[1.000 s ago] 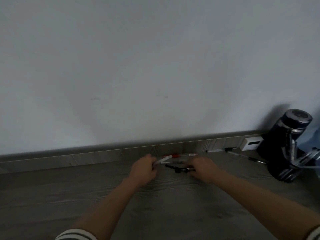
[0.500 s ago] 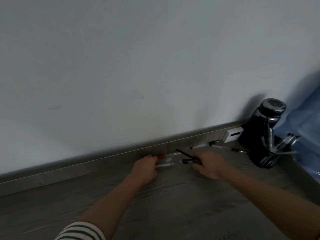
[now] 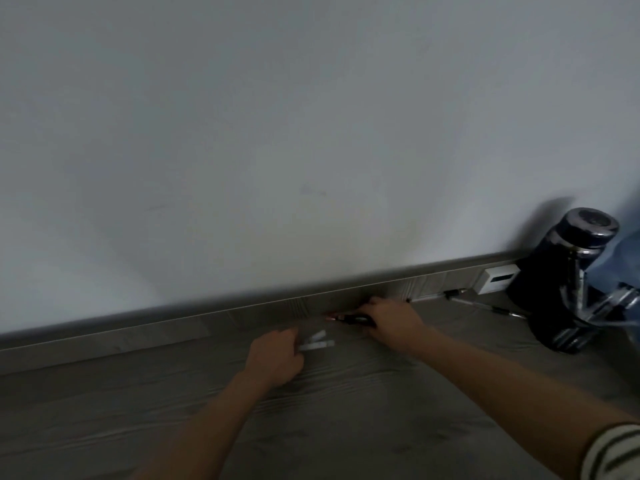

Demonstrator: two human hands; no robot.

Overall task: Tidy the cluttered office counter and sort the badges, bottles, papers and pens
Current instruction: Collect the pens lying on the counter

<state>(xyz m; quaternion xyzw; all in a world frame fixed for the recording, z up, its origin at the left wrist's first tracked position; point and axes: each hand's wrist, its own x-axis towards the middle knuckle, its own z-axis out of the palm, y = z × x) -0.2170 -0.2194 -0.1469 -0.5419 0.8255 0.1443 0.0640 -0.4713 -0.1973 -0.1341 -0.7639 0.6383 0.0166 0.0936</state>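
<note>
My left hand (image 3: 277,355) is curled round a pair of pale pens (image 3: 317,342) whose ends stick out to the right, low over the grey wood counter (image 3: 346,427). My right hand (image 3: 391,322) grips a dark pen with a red tip (image 3: 346,319) close to the counter's back rail. Two more pens (image 3: 485,306) lie by the rail further right. A dark bottle with a shiny cap (image 3: 568,271) stands at the far right.
A grey upstand (image 3: 173,325) runs along the back under a plain white wall. A small white socket box (image 3: 497,278) sits beside the bottle. Shiny metal clips (image 3: 609,306) and something blue (image 3: 623,258) crowd the right edge.
My left hand drew back from the rail toward me with the pale pens. My right hand moved up to the rail and now holds the red-tipped pen there.
</note>
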